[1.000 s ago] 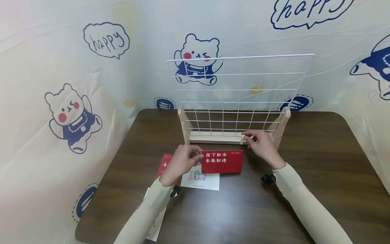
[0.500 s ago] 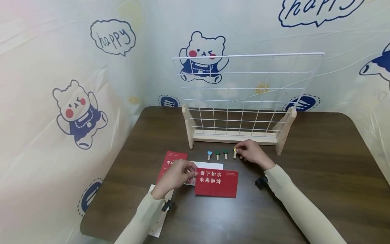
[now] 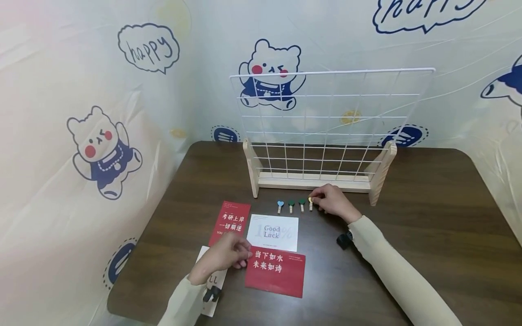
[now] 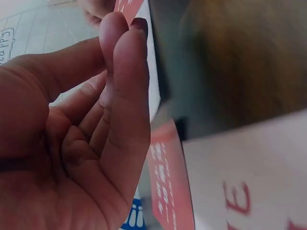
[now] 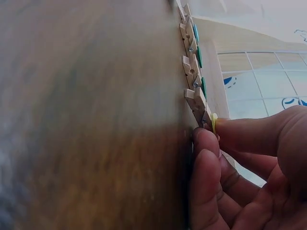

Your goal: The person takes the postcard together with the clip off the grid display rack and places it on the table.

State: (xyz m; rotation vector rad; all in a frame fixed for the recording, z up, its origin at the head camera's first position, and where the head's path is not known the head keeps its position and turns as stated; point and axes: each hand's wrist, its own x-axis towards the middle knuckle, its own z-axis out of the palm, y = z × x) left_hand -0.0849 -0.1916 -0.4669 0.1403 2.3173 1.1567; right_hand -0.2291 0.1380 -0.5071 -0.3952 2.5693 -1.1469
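Note:
My left hand pinches the upper left corner of a red card with white Chinese characters, low over the table. In the left wrist view, thumb and index finger meet on that card's edge. My right hand pinches a small wooden clothespin with a yellow top. The right wrist view shows the yellow piece between thumb and fingers. To its left, in a row, lie two clothespins with green tops, the nearer one, and one with a blue heart.
A white "Good Luck" card lies just beyond the held card. Another red card and a long white card lie to the left, partly under my left hand. Behind the clothespins, a white wire grid stands on a wooden base.
My left hand brought the red card toward me, baring the "Good Luck" card. My right hand came down from the rack's base with the yellow clothespin and slid it left to the row's end.

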